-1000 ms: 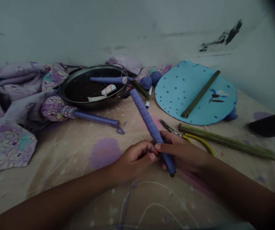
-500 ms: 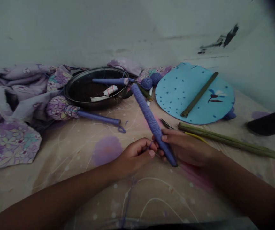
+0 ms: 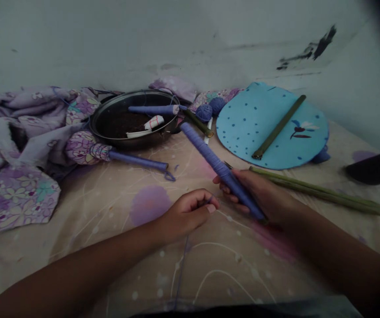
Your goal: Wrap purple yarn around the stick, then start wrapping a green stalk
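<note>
A stick wrapped in purple-blue yarn [image 3: 209, 157] slants up and to the left from my right hand [image 3: 247, 187], whose fingers are closed round its lower part. To the left of it, my left hand [image 3: 191, 210] pinches a strand of purple yarn [image 3: 182, 269], which hangs from the hand toward the lower edge of the view. The hands are a short gap apart. Just behind my right hand shows a small part of a dark pointed tool [image 3: 227, 164]. A bare green stem [image 3: 325, 192] lies to the right of that hand.
A dark pan [image 3: 132, 143] at the back holds another yarn-wrapped stick [image 3: 153, 109]. Left of centre lies a cloth-headed stick [image 3: 138, 160]. Two yarn balls [image 3: 204, 112] sit near a blue round mat [image 3: 236, 128] bearing a green stem [image 3: 279, 128]. Bunched floral cloth [image 3: 40, 115] fills the left.
My right hand has shifted right with the wrapped stick, whose lower end has swung right, away from my left hand. The left hand stays nearly in place with the yarn.
</note>
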The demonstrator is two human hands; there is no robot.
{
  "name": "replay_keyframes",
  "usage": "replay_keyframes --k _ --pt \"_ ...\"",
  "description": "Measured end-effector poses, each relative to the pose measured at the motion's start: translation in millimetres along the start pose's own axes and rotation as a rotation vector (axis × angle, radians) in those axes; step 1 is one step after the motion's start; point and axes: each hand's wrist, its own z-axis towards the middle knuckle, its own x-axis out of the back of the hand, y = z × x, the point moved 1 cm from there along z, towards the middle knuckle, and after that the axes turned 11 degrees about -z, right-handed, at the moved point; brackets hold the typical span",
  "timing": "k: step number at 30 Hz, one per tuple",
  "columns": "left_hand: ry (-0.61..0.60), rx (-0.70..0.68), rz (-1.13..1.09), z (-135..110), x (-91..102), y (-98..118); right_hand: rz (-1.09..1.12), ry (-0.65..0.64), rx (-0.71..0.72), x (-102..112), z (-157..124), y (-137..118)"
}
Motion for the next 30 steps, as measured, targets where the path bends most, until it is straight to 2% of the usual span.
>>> replay_keyframes --k 3,7,9,11,14,22,26,30 --pt "0.013 -0.003 -0.061 1.5 1.0 -0.9 0.032 -0.058 -0.045 3.5 1.3 1.3" --pt "-0.001 0.003 -0.045 1.1 0.1 -0.4 0.056 -0.062 0.048 3.4 2.1 2.6" --pt "-0.017 -0.012 -0.018 0.0 -0.9 0.3 0.097 -0.107 0.082 0.7 1.3 2.5" --pt "-0.030 -0.028 0.002 -1.1 -1.6 1.0 0.148 -0.151 0.090 -2.2 0.7 2.2" --pt "-0.044 -0.018 0.029 -2.4 -1.7 1.7 0.175 -0.147 0.090 -4.3 1.8 2.6" --pt "-0.078 -0.030 0.071 -2.6 0.0 3.3 0.113 -0.215 -0.034 -2.6 2.2 6.1" --pt "-0.069 0.010 0.032 -3.0 1.2 1.8 0.089 -0.338 -0.110 -0.1 -2.2 5.1" --pt "-0.080 0.039 0.012 -2.4 2.6 -0.1 0.206 -0.426 -0.124 2.7 -4.1 2.2"
